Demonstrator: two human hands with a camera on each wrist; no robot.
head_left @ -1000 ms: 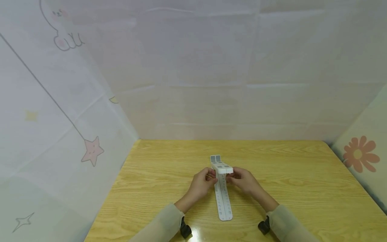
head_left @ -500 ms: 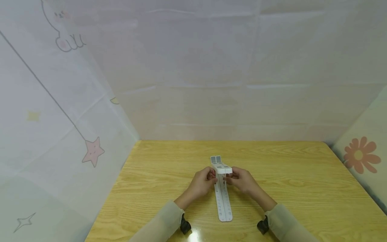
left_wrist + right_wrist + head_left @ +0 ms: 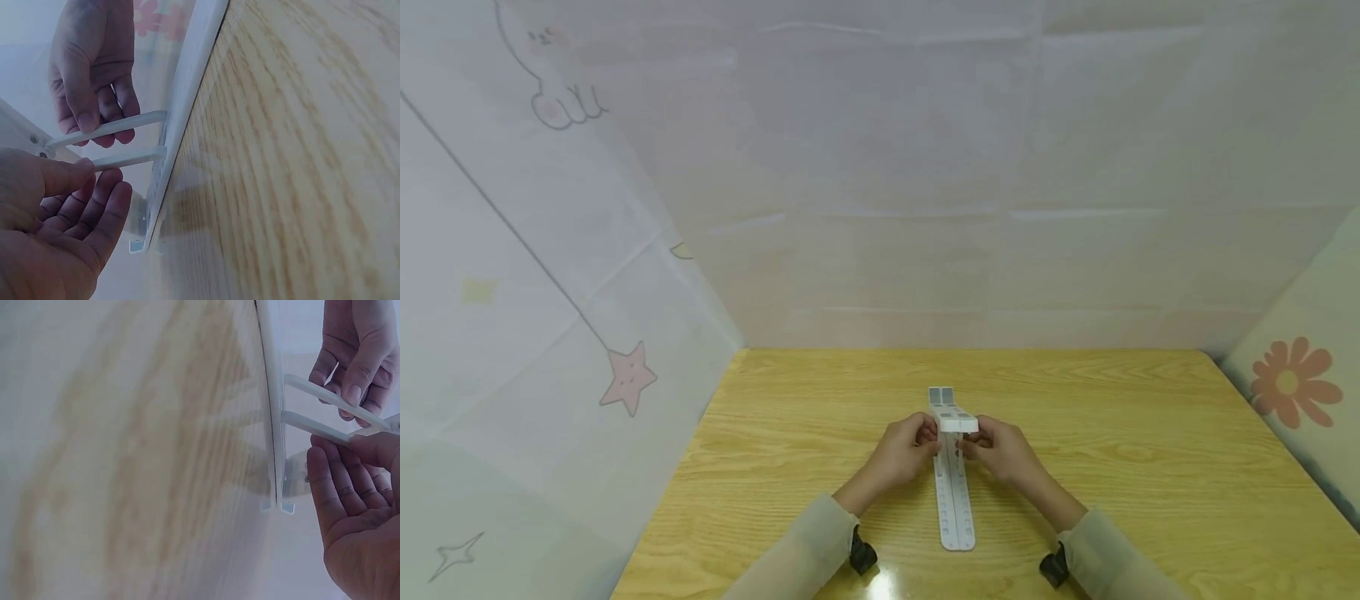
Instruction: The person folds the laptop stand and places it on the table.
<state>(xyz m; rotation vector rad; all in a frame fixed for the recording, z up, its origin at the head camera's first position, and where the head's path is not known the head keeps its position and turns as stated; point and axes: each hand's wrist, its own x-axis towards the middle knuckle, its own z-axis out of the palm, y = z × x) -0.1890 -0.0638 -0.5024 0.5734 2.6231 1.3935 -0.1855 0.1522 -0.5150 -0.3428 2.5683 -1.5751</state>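
A white folding laptop stand [image 3: 955, 500] lies with its long base on the table, and its raised top [image 3: 957, 419] carries grey pads. Two thin support struts [image 3: 130, 158] rise between base and top in the wrist views. My left hand [image 3: 904, 448] pinches one strut between thumb and fingers at the stand's left side. On the right side, my right hand [image 3: 1000, 448] pinches the other strut [image 3: 319, 428] in the same way. The head view hides parts of both hands' fingers behind the raised top.
The wooden table [image 3: 775, 408] stretches out around the stand. Light cloth walls [image 3: 880, 208] with printed figures enclose its back and sides. A black strap with a small device [image 3: 862, 554] sits at each wrist.
The far end of the stand has shifted slightly to the right, so the stand lies straighter. Both hands keep their hold and have barely moved.
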